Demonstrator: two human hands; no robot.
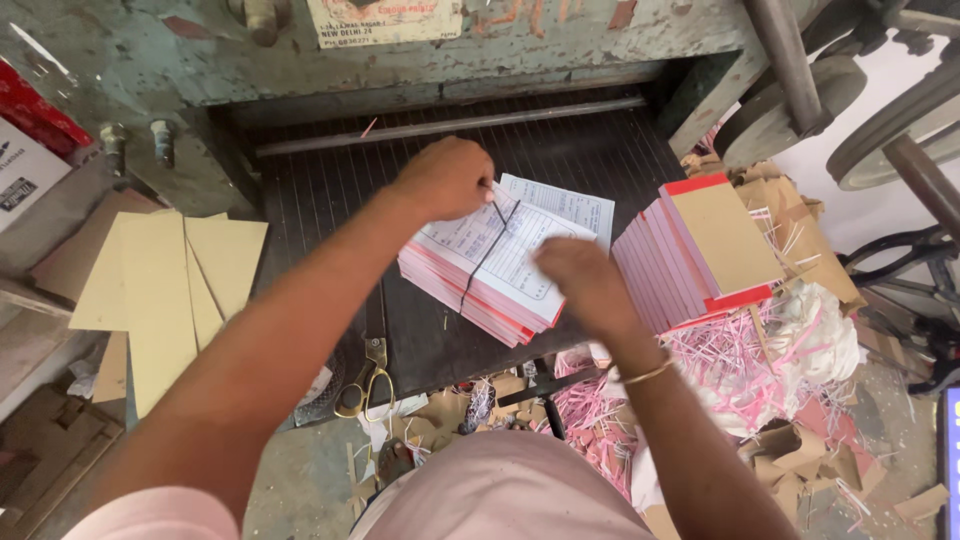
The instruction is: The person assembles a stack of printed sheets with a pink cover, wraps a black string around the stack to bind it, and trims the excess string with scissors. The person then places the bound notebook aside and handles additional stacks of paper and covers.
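Observation:
A stack of printed pads (495, 270) with pink and red edges lies on the dark ribbed bed (330, 190) of a cutting machine. A thin black string (488, 255) runs across the stack. My left hand (447, 178) is closed on the string's upper end, above the stack's far edge. My right hand (585, 280) is closed at the stack's near right corner; what it grips is hidden by the hand. A gold bangle sits on my right wrist.
More pads with brown covers (700, 250) lean in a row to the right. Tan card sheets (160, 290) lie at the left. Scissors (370, 375) rest on the bed's front edge. Pink paper shreds (740, 360) and cardboard scraps pile below. The machine's green body (400, 60) rises behind.

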